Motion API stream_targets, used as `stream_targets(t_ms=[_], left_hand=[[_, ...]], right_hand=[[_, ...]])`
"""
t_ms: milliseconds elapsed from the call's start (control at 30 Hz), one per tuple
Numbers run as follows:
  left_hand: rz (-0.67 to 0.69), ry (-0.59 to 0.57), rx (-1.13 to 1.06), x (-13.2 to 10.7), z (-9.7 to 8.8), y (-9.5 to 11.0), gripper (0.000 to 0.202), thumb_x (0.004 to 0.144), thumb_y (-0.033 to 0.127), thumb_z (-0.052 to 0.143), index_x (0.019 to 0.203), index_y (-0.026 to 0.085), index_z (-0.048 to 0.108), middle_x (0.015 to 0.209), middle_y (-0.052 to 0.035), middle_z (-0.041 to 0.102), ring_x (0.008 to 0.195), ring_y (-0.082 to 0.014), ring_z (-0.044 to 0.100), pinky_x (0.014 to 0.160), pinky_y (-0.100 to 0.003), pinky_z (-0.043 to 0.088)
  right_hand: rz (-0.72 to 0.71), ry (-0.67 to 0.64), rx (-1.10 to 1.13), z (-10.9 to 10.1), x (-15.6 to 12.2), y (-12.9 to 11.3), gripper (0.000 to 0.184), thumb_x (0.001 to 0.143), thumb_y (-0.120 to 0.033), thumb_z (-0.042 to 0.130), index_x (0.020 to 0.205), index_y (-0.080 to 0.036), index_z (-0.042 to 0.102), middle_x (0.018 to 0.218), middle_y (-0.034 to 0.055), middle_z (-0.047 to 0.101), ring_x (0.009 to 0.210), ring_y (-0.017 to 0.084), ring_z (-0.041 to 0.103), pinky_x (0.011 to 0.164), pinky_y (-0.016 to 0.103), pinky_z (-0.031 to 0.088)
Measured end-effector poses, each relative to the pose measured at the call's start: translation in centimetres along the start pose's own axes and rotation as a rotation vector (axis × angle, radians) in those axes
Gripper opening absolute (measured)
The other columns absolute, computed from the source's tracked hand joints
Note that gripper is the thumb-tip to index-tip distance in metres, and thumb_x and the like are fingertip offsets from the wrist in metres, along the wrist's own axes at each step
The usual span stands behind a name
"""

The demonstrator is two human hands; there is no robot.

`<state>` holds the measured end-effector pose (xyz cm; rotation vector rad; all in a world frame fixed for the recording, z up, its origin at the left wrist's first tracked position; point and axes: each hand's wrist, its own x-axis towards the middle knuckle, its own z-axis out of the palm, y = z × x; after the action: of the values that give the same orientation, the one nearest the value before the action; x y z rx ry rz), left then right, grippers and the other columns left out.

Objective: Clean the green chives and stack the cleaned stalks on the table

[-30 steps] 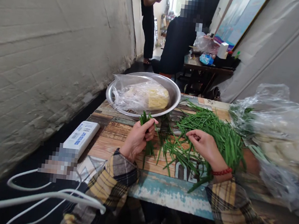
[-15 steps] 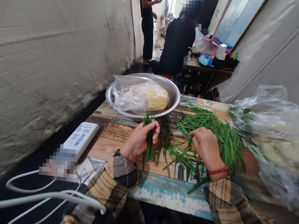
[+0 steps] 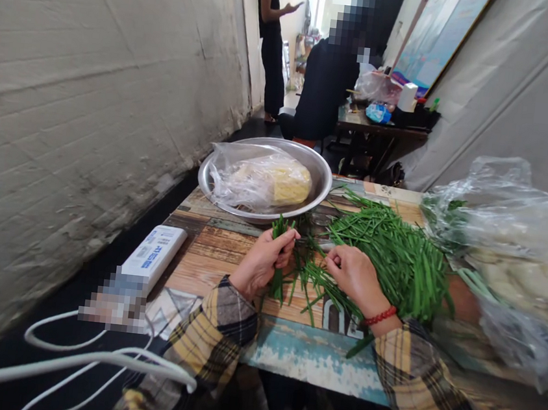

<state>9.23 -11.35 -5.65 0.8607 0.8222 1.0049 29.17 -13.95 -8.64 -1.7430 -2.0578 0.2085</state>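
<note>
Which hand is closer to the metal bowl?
The left hand: it holds greens just in front of the metal bowl; the right hand is farther off, by the green pile.

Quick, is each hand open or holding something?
Left hand: closed around a bunch of green stems.
Right hand: curled closed; whether it holds anything cannot be told.

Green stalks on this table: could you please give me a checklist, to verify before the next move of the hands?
1. Left grip: ok; the left hand is closed around a bundle of stalks.
2. Bundle tips showing: ok; they stick up above the hand.
3. Right grip: cannot tell; the right hand has its fingers curled, but whether they pinch a stalk is unclear.
4. All stalks collected: not ok; loose stalks lie scattered beside the main pile.
5. Metal bowl apart from right hand: ok.
</note>
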Motion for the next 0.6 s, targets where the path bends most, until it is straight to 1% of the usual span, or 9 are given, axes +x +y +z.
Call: stream_targets(t_ms=[133,200,300,367,467,533,600], left_hand=[[0.006,0.029,0.028,-0.1,0.2,-0.2,0.031,0.069,0.039,0.071,0.079,0.013,0.058,0.052,0.0084,0.033,0.040,-0.0016,0.024,0.036,-0.016,0.015],[-0.001,0.048,0.047,-0.1,0.3,-0.3,0.033,0.068,0.040,0.072,0.078,0.013,0.057,0.049,0.0096,0.030,0.039,-0.0018,0.022,0.036,-0.016,0.014],[-0.007,0.077,0.079,-0.2,0.4,-0.3,0.034,0.067,0.041,0.072,0.079,0.013,0.058,0.047,0.0103,0.028,0.039,-0.0022,0.021,0.036,-0.017,0.014],[-0.011,0.075,0.084,-0.3,0.5,-0.2,0.036,0.067,0.042,0.072,0.083,0.012,0.060,0.047,0.0102,0.029,0.039,-0.0022,0.021,0.036,-0.017,0.014],[-0.019,0.031,0.102,-0.5,0.7,-0.2,0.041,0.065,0.042,0.074,0.091,0.011,0.063,0.047,0.0101,0.030,0.039,-0.0023,0.022,0.037,-0.018,0.015],[-0.026,-0.010,0.127,-0.5,0.7,-0.2,0.040,0.066,0.043,0.073,0.088,0.011,0.064,0.046,0.0097,0.030,0.038,-0.0023,0.022,0.037,-0.018,0.015],[-0.024,-0.024,0.135,-0.4,0.6,-0.3,0.037,0.068,0.044,0.072,0.082,0.010,0.065,0.045,0.0094,0.029,0.038,-0.0023,0.022,0.037,-0.018,0.015]], right_hand=[[0.056,-0.002,0.356,-0.3,0.0,0.2,0.022,0.082,-0.034,0.052,0.072,-0.019,0.064,0.065,0.0013,0.062,0.058,0.014,0.052,0.057,0.025,0.036],[0.053,0.001,0.470,-0.5,-0.1,0.1,0.024,0.082,-0.036,0.052,0.072,-0.018,0.065,0.065,0.0017,0.062,0.058,0.015,0.052,0.056,0.025,0.037],[0.032,-0.041,0.619,-0.8,-0.2,-0.5,0.024,0.081,-0.038,0.053,0.074,-0.017,0.064,0.067,0.0019,0.062,0.061,0.015,0.053,0.058,0.026,0.039],[0.021,-0.084,0.695,-1.0,-0.3,-1.0,0.024,0.081,-0.038,0.054,0.074,-0.017,0.063,0.068,0.0014,0.061,0.062,0.014,0.053,0.058,0.025,0.040],[0.009,-0.160,0.732,-1.1,-0.4,-1.6,0.024,0.080,-0.038,0.055,0.072,-0.017,0.062,0.067,0.0006,0.060,0.060,0.013,0.052,0.057,0.025,0.039],[0.013,-0.213,0.759,-1.0,-0.4,-1.9,0.025,0.081,-0.039,0.055,0.071,-0.017,0.061,0.067,0.0006,0.061,0.060,0.013,0.053,0.057,0.025,0.039],[0.033,-0.276,0.828,-1.0,-0.4,-2.0,0.024,0.080,-0.039,0.055,0.073,-0.017,0.060,0.066,0.0008,0.062,0.061,0.013,0.056,0.059,0.025,0.042]])
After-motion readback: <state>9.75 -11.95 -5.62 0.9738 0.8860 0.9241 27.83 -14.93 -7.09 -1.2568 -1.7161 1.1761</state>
